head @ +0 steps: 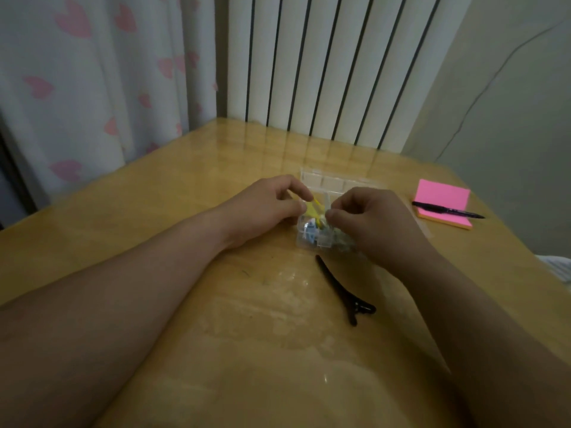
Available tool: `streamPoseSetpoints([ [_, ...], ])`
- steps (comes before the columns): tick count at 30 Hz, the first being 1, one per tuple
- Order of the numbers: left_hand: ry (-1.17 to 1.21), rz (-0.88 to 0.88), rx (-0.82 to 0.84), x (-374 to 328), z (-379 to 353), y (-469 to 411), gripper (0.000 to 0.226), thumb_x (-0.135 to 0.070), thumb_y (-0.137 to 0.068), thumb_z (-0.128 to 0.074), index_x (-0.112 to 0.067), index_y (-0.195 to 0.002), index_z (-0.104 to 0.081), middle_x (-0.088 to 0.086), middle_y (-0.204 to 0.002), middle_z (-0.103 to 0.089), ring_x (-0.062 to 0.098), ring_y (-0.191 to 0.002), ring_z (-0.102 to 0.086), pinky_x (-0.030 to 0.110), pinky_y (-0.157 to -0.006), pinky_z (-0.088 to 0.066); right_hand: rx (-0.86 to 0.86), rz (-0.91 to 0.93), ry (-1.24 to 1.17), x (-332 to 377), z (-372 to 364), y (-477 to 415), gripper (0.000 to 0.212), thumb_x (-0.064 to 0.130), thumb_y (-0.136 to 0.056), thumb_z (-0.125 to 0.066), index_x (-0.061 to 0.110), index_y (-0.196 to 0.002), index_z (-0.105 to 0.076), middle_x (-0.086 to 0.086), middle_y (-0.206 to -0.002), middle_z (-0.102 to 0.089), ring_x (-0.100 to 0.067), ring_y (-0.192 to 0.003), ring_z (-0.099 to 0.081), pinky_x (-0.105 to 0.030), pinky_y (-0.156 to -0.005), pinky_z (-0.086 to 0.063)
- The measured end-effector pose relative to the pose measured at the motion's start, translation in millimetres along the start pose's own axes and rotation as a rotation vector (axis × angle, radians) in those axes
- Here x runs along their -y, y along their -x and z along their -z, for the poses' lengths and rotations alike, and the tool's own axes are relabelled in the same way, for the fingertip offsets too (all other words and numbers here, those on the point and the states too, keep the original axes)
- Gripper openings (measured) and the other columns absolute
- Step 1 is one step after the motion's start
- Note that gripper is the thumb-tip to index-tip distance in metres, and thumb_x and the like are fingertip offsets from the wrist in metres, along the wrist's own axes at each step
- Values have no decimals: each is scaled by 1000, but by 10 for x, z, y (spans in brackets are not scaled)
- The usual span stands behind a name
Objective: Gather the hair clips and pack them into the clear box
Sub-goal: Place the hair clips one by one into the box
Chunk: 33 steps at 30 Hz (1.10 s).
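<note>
The wooden table (154,211) is light brown and shiny, and near the front it has pale, patchy marks. A long black hair clip (343,291) lies flat on it, by itself, just in front of the clear box (312,239). Two bare arms reach over the table to the box. The left hand (262,208) pinches a yellow clip (315,208) with its thumb and fingers, right over the box's left side. The right hand (374,220) has its fingers curled over the box, and its thumb tip is next to the yellow clip, but I cannot tell if it holds anything. Inside the box are small blue and pale clips, all blurry. The box's clear lid (327,180) lies open behind the hands. Off to the right sits a pink sticky pad (441,196) with a black pen (448,210) lying across it. Behind the table stands a white radiator (324,72) with dark gaps. To the left hangs a white curtain (92,88) with pink hearts. To the right is a plain pale wall (509,103).
</note>
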<state>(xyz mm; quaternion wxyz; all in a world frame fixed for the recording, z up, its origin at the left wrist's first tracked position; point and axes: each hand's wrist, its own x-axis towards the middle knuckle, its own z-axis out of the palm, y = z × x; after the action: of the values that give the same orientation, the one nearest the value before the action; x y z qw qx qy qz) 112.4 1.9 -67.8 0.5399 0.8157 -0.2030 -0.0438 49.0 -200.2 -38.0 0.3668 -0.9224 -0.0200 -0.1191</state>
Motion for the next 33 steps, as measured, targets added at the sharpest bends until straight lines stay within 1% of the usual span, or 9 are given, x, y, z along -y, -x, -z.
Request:
streamPoseSetpoints([
  [4,48,9,-12,26,-7,-31,23,-23,-99,-71,-22,-122,-66,3,-87,-71,9,-82,-69,33,-84,-55,4,-8,49,68,-88,-55,7,27,-91,-76,23,-96,-74,5,-94,-71,-11,-83,-68,-41,-78,-64],
  [8,52,24,-17,53,-5,-63,29,-26,-99,-71,-25,-126,-63,-1,-86,-71,10,-85,-70,32,-85,-54,29,-18,83,81,-140,-86,8,29,-90,-78,25,-91,-71,5,-92,-70,-11,-81,-69,-46,-78,-64],
  [15,36,18,-11,38,0,-49,29,-26,-100,-69,-25,-128,-63,6,-95,-73,13,-89,-72,32,-87,-56,-8,39,-14,47,-112,-56,3,27,-97,-70,28,-97,-73,8,-92,-76,-6,-89,-71,-40,-82,-63],
  [19,21,21,-4,33,8,-40,28,-27,-100,-69,-26,-128,-64,7,-100,-74,16,-96,-73,35,-92,-58,-4,109,-6,109,90,18,5,28,-98,-70,27,-95,-74,8,-86,-75,-4,-81,-70,-31,-74,-59],
  [21,17,19,-6,30,11,-36,28,-27,-100,-69,-27,-127,-64,4,-98,-73,19,-98,-73,37,-94,-58,133,111,66,157,262,77,12,35,-97,-69,26,-91,-74,6,-78,-75,-2,-67,-67,-31,-67,-56],
  [23,11,22,-7,34,7,-36,28,-28,-100,-69,-28,-127,-64,3,-96,-73,21,-100,-72,40,-95,-58,373,63,208,201,399,145,22,45,-96,-67,26,-87,-74,8,-75,-76,-4,-59,-65,-30,-64,-55],
  [26,13,23,-3,47,6,-37,28,-28,-99,-69,-28,-127,-64,2,-94,-72,15,-94,-72,40,-96,-57,680,-15,525,218,426,220,32,61,-91,-66,30,-89,-74,8,-82,-77,-7,-71,-71,-32,-75,-61],
  [29,9,17,6,28,9,-34,29,-27,-100,-69,-26,-129,-64,8,-99,-75,12,-94,-72,36,-95,-57,736,-2,651,211,341,253,33,65,-87,-69,32,-90,-72,5,-89,-73,-10,-82,-69,-38,-83,-62],
  [33,-5,16,-1,40,5,-37,29,-29,-99,-69,-29,-128,-64,9,-101,-74,22,-102,-72,45,-99,-57,750,123,527,257,344,296,16,45,-96,-68,30,-91,-69,6,-90,-71,-9,-81,-67,-34,-79,-60],
])
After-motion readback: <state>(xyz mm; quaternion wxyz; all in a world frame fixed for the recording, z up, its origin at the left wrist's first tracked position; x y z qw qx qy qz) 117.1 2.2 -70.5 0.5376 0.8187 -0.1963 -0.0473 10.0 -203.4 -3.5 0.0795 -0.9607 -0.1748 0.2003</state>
